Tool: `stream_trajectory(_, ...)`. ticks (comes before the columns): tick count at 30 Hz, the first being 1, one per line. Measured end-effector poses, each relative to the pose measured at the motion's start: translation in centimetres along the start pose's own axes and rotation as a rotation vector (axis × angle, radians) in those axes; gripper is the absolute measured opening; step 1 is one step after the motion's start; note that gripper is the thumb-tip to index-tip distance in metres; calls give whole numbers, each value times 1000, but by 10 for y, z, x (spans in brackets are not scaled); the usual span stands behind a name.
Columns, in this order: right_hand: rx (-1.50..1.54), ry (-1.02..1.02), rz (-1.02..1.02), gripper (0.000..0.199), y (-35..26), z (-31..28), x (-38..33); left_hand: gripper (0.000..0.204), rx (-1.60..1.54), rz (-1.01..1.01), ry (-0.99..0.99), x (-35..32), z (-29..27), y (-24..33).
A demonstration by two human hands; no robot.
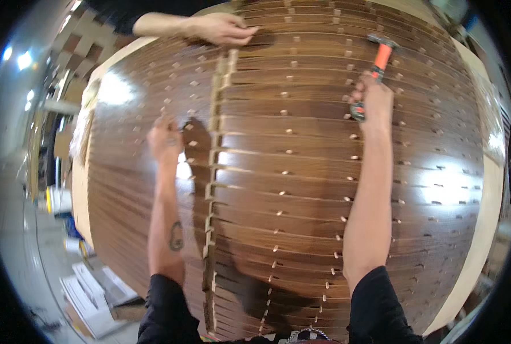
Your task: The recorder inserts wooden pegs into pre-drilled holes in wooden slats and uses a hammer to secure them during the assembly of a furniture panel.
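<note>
Off to the left there's a grey floor (20, 229) with some white papers or flat boxes (89, 298) scattered on it, plus stacked lattice-looking frames (80, 34) up top left. Another person's hand (221, 28) rests at the far edge.

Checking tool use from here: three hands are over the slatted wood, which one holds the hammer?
The right hand, gripping the orange-handled hammer. The left hand and the co-worker's hand rest bare on the wood.

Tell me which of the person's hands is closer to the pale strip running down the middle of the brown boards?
Left. The left hand rests on the boards just beside the pale strip; the right hand, gripping an orange-handled hammer, is farther off.
</note>
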State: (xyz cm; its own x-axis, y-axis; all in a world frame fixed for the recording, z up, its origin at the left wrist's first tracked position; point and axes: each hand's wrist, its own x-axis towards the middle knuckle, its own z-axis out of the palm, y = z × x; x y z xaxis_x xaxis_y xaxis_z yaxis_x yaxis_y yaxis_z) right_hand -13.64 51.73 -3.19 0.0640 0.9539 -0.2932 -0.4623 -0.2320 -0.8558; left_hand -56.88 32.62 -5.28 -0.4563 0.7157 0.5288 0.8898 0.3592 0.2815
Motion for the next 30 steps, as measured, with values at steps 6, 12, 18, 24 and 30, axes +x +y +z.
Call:
stream_trajectory(6, -74, 48, -30, 10, -12, -21, 1, 10, -434, -12, -225, -91, -36, 200)
stream_trajectory(12, -78, 47, -6, 13, -8, -5, -4, 19, -483, -142, -174, -93, -44, 212)
stream_trajectory(18, -101, 44, -45, 14, -4, -9, 1, 22, -623, -304, -69, -112, -13, 256)
stream_trajectory(24, -101, 34, -72, 16, -7, -6, -5, 25, -810, -322, -160, -124, -11, 252)
stream_trajectory(30, -119, 32, -49, 24, -5, -4, -8, 30, -964, -420, -296, -125, -17, 240)
